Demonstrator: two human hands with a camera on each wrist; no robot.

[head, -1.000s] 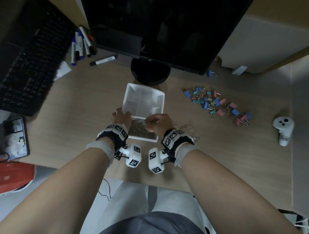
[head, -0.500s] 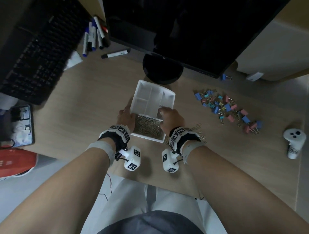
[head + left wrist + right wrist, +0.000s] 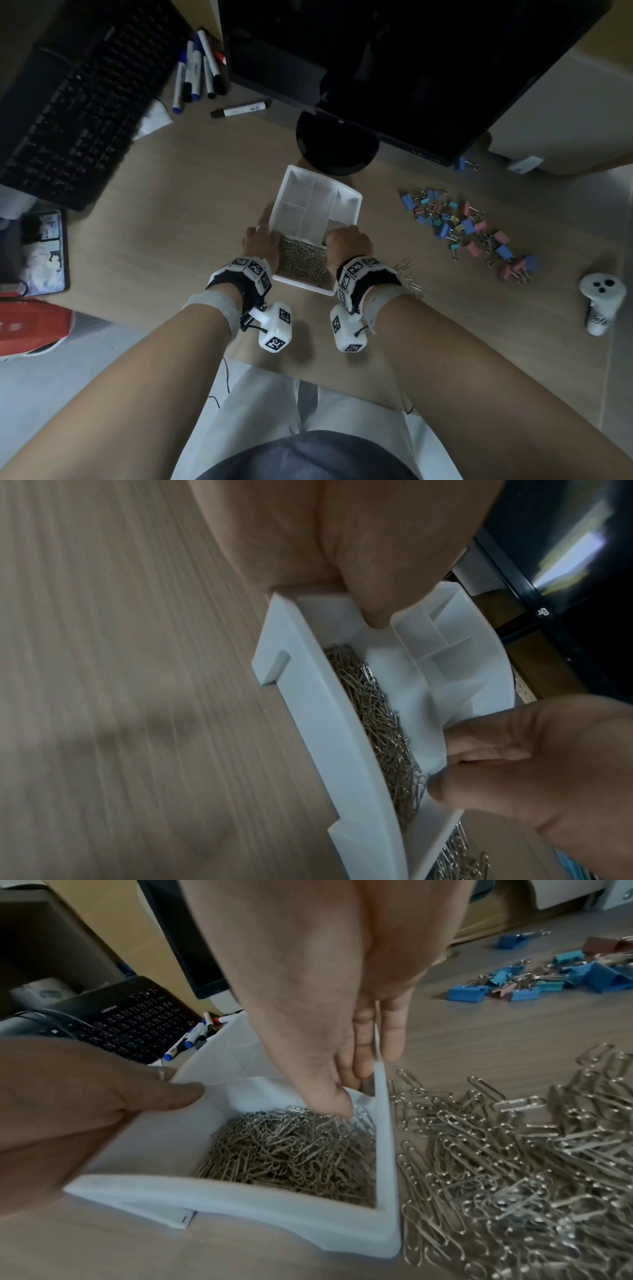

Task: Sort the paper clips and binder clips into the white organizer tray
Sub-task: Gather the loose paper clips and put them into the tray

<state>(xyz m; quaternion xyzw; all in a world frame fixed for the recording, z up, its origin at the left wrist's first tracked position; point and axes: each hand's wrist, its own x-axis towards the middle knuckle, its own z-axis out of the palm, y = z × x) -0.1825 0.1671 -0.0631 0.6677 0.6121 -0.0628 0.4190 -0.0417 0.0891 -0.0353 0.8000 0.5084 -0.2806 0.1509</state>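
I am partway through the paper clips, and both my hands have the white organizer tray (image 3: 346,205) by its sides. My left hand (image 3: 262,241) grips the left wall, thumb hooked over the rim into the near compartment, the other fingers outside and out of view. My right hand (image 3: 347,243) grips the right wall the same way: fingers curled down inside, tips touching the clips, one finger outside the wall. Neither hand carries any loose clips that I can see.

The tray sits on the worktop (image 3: 171,222) just near of the monitor stand (image 3: 337,147), turned a little off square. It is white plastic with thin walls; its long near compartment holds a tangled heap of paper clips (image 3: 303,262), while the smaller far compartments look bare.

A second spread of paper clips on the worktop (image 3: 514,1150) lies just right of the tray, some touching its wall. The binder clips (image 3: 466,226), blue, pink and teal, lie in a loose scatter farther right, well apart from the tray.

Next, I judge, I should let go with my right hand and gather the loose clips into the near compartment. They interlock, so a pinch may drag extra ones along or drop some.
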